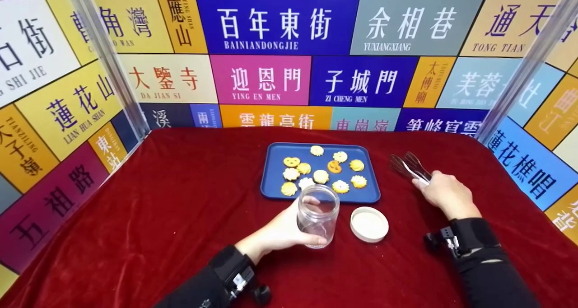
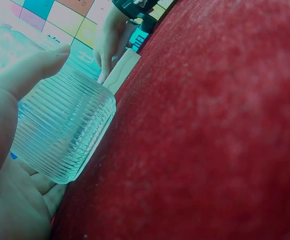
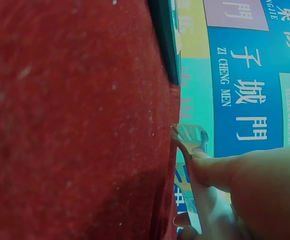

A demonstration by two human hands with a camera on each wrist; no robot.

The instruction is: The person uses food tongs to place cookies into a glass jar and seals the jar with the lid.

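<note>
The jar (image 1: pixel 318 220) was gripped by the left hand (image 1: pixel 282 229); tongs (image 3: pixel 207 202), angled forward-left, were held by the right hand (image 1: pixel 447 193). Cookies (image 1: pixel 321 176) were noted ahead, between both hands, nearer the left.

both arms (image 1: pixel 492 272) reach forward; the left hand (image 1: pixel 283 229) curls in a wide grip, the right hand (image 1: pixel 448 193) pinches.

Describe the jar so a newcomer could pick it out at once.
On the red cloth, find the blue tray of cookies. By its near edge, the left hand grips the jar, just left of the round, cream lid. Unlike the shallow lid beside it, the jar is tall, see-through and open-topped, with ribbed sides.
</note>
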